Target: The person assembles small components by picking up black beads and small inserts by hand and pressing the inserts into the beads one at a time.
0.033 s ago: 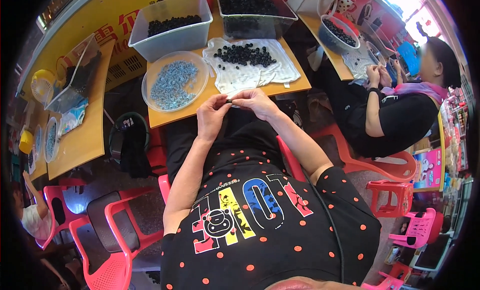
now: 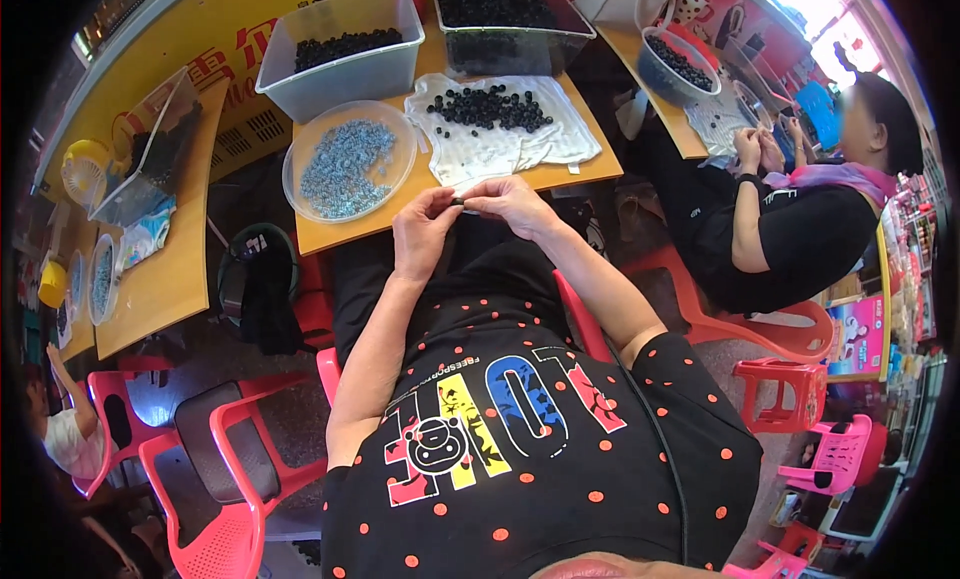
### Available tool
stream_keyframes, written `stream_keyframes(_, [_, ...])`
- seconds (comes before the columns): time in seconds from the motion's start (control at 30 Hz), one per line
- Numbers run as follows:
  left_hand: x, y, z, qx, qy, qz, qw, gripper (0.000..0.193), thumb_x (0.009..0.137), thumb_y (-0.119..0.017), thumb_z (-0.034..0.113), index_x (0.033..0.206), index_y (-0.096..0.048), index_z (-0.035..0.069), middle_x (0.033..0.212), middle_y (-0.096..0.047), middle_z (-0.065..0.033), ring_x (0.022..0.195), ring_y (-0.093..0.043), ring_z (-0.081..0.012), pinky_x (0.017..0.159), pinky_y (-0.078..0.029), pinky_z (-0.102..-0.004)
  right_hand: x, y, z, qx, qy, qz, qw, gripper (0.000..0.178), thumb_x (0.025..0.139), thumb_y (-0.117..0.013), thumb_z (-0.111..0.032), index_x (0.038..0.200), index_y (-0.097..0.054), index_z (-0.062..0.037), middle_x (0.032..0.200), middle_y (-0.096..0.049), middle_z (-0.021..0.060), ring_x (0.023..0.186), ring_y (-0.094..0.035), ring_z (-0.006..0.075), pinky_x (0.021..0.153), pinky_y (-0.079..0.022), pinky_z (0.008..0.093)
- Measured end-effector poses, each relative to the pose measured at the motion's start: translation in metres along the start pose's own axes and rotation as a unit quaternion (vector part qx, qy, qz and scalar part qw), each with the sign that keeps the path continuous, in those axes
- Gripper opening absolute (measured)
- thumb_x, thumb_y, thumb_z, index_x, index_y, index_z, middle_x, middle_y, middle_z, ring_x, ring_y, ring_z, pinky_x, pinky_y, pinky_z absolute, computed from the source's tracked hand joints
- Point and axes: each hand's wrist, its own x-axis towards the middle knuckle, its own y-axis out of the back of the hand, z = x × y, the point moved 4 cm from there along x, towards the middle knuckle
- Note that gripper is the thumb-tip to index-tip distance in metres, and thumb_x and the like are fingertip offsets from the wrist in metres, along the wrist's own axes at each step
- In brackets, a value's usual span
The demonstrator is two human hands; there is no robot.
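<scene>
Just beyond the near edge of the table, my left hand (image 2: 421, 225) and my right hand (image 2: 513, 205) meet with fingertips pinched together. Between them is a small black round piece (image 2: 458, 202); its finer details are too small to make out. Past my hands lies a white cloth (image 2: 490, 157) with a loose heap of black round pieces (image 2: 490, 109) on it. To the left of the cloth stands a shallow round clear tub (image 2: 292, 169) holding many small pale-blue pieces (image 2: 345, 169).
Two clear plastic bins (image 2: 330, 89) of black pieces stand at the table's back. On the right a co-worker (image 2: 800, 219) sits at another table beside a clear bowl (image 2: 655, 74) of black pieces. Another table (image 2: 165, 279), a pink chair (image 2: 255, 469) and a red stool (image 2: 775, 394) stand around.
</scene>
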Motion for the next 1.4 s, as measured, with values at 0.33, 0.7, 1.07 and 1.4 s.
stream_keyframes(0.33, [-0.003,-0.002,0.000,0.049,-0.018,-0.009,0.999,0.023,0.080,-0.070,0.001,0.102,-0.066,-0.002,0.089,-0.069,-0.0055,0.080,-0.064,-0.0087,0.075,-0.051,-0.0222,-0.005,-0.001,0.013,-0.010,0.020,0.013,1.000,0.012,0.086,-0.066,-0.011,0.094,-0.068,-0.0020,0.084,-0.066,0.0014,0.073,-0.056,0.0058,0.067,-0.045,0.0196])
stream_keyframes(0.7, [-0.003,0.000,-0.008,0.036,0.032,0.007,0.999,0.020,0.078,-0.071,0.004,0.097,-0.067,-0.001,0.086,-0.069,-0.0081,0.076,-0.065,-0.0118,0.072,-0.051,-0.0235,-0.007,-0.001,0.004,-0.203,0.124,0.046,0.970,0.015,0.089,-0.060,-0.010,0.094,-0.065,0.0026,0.083,-0.065,0.0029,0.080,-0.057,0.0067,0.074,-0.047,0.0224])
stream_keyframes(1.07, [-0.008,-0.007,0.011,0.087,-0.037,-0.009,0.995,0.018,0.078,-0.070,0.002,0.095,-0.068,-0.001,0.084,-0.067,-0.0075,0.076,-0.065,-0.0135,0.070,-0.051,-0.0241,-0.013,-0.001,0.004,-0.058,0.068,-0.012,0.996,0.019,0.087,-0.064,-0.010,0.103,-0.067,0.0008,0.091,-0.067,0.0026,0.081,-0.057,0.0053,0.073,-0.046,0.0192])
stream_keyframes(1.4, [-0.009,-0.006,0.022,0.120,-0.055,-0.010,0.991,0.017,0.078,-0.070,0.001,0.095,-0.068,0.000,0.084,-0.067,-0.0077,0.075,-0.064,-0.0130,0.070,-0.050,-0.0242,-0.012,0.010,0.001,0.043,-0.002,0.022,0.999,0.010,0.079,-0.069,-0.005,0.087,-0.068,-0.0001,0.080,-0.066,0.0029,0.070,-0.059,0.0082,0.066,-0.047,0.0207])
